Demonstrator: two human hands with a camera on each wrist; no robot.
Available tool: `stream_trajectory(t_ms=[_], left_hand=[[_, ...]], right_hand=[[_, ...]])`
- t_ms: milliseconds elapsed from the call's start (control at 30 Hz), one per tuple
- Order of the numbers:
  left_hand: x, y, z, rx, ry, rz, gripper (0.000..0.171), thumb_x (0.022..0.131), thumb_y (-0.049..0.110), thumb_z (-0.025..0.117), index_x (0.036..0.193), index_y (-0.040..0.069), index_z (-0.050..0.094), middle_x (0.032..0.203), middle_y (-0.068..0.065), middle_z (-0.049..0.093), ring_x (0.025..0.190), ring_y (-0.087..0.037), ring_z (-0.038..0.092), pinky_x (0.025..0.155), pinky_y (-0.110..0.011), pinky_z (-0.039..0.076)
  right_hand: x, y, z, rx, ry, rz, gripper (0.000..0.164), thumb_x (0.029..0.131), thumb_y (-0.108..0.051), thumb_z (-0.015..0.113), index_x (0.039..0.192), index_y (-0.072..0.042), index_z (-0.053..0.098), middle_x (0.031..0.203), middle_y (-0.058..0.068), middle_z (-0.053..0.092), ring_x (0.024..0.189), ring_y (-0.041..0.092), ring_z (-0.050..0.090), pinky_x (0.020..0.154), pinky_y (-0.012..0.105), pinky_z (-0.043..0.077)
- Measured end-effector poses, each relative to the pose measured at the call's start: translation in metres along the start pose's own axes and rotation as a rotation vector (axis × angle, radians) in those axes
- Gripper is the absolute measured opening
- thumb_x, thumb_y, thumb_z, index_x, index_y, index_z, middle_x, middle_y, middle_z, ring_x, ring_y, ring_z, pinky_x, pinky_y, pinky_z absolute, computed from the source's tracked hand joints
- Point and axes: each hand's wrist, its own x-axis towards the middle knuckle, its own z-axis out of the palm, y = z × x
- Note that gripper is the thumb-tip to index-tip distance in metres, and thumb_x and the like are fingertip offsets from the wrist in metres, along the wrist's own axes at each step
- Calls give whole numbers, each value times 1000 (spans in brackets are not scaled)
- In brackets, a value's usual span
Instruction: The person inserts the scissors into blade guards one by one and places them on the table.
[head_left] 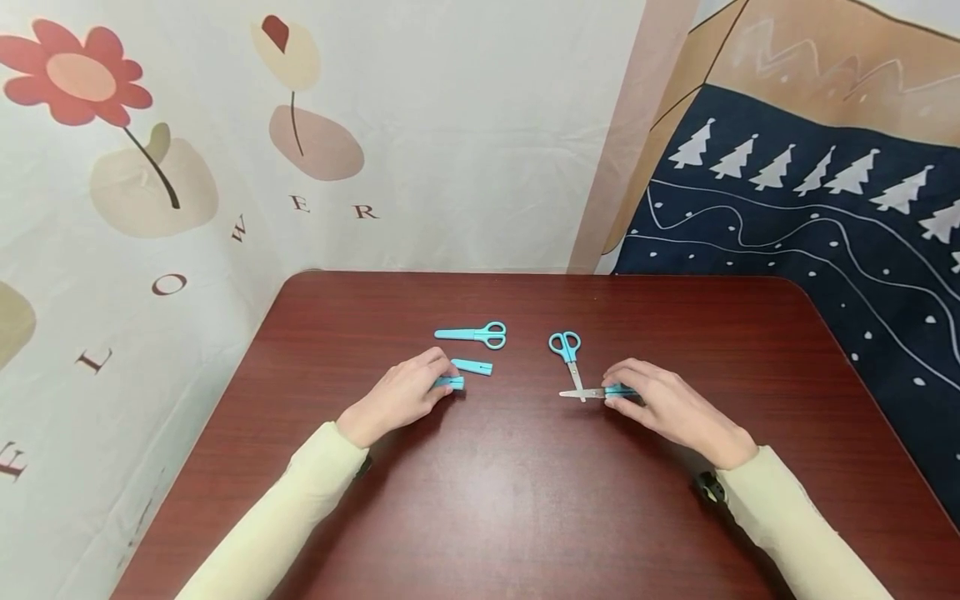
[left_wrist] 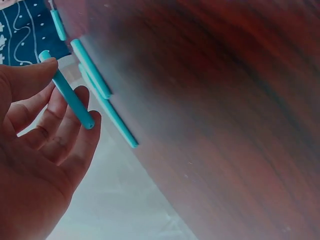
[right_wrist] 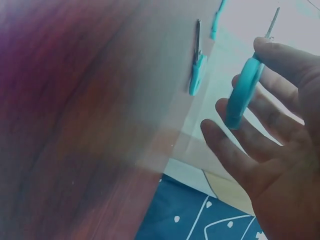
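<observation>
My left hand [head_left: 393, 396] pinches a turquoise scissor sheath [left_wrist: 72, 97] between thumb and fingers, its open end pointing right in the head view. The right hand [head_left: 671, 408] grips a pair of scissors by its turquoise handles [right_wrist: 243, 92]; the bare metal blades [head_left: 581, 393] point left toward the sheath, a gap apart from it. Those blades cross over the blade tips of a second, unsheathed pair of scissors [head_left: 572, 354] on the table. Just beyond the left fingers lies another loose sheath [head_left: 472, 367]. Farther back rests a third pair of scissors [head_left: 491, 335] with its blades covered by a sheath.
The dark red-brown table [head_left: 510, 517] has rounded back corners. Behind it hangs a pale curtain [head_left: 465, 150] with flowers and letters. At the right is a navy cloth [head_left: 750, 200] with white trees. A dark wrist device [head_left: 709, 487] shows under the right sleeve.
</observation>
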Motion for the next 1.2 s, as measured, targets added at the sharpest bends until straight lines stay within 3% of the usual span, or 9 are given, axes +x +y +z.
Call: stream_trajectory(t_ms=[300, 600, 867, 1200], left_hand=[[-3, 19, -1, 0, 64, 38, 12, 93, 19, 71, 104, 20, 68, 104, 10, 58, 83, -8, 61, 67, -27, 50], [-6, 34, -3, -23, 129, 40, 11, 94, 18, 69, 105, 20, 67, 105, 9, 55, 85, -6, 58, 73, -27, 52], [-9, 42, -3, -42, 176, 47, 12, 94, 18, 70, 105, 19, 67, 104, 9, 59, 86, -6, 55, 75, -26, 51], [-13, 51, -4, -42, 184, 68, 15, 92, 16, 72, 107, 19, 67, 105, 8, 60, 85, -7, 53, 71, -23, 50]], right_hand=[[1, -14, 4, -8, 69, -18, 22, 86, -23, 79, 105, -27, 68, 98, -18, 63, 85, -3, 56, 75, 23, 56], [4, -24, 5, -11, 97, -8, 23, 85, -25, 80, 105, -24, 69, 95, -16, 66, 75, -3, 57, 68, 22, 55], [7, -33, 6, 12, 140, -30, 23, 86, -25, 79, 106, -25, 69, 96, -16, 65, 75, -2, 58, 68, 22, 55], [12, -40, 10, 22, 168, -76, 22, 83, -21, 81, 101, -21, 69, 96, -14, 65, 78, -2, 62, 72, 23, 58]])
